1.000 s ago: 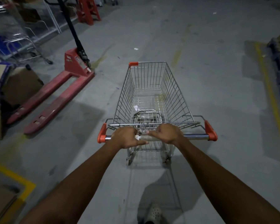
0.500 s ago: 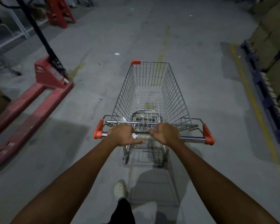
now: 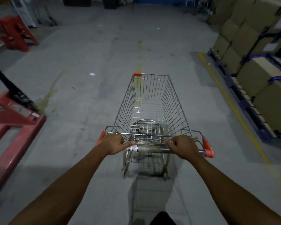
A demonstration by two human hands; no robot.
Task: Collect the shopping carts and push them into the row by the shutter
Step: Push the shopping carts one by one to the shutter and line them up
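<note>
1. Step in hand, as judged: transport. Both hands are on one shopping cart (image 3: 151, 104), which stands on the concrete floor (image 3: 88, 62) of an aisle. It has not yet reached a row.
2. Left hand (image 3: 114, 144): closed on the handle bar (image 3: 150, 148) near the cart's left end cap, with the fingers curled over the bar and the thumb lying along it.
3. Right hand (image 3: 183, 147): closed on the same bar near the cart's right end cap, with the fingers wrapped over the top. Neither hand is free.
4. Cart relative to the hands: the basket extends directly ahead of them, with its nose pointing up the aisle.
5. Surroundings, referenced to the cart:
 - Left of it, near: a red pallet jack (image 3: 15, 114).
 - Right of it, beyond a yellow floor line (image 3: 230, 101): stacked cardboard boxes (image 3: 258, 73).
 - Far ahead of it: a blue panel (image 3: 152, 0) — possibly the shutter, but too blurred to confirm.
6. Next move, as judged: drive straight ahead, keep the cart's left side off the pallet jack, then align the nose with the rearmost cart of the row and push it home.
</note>
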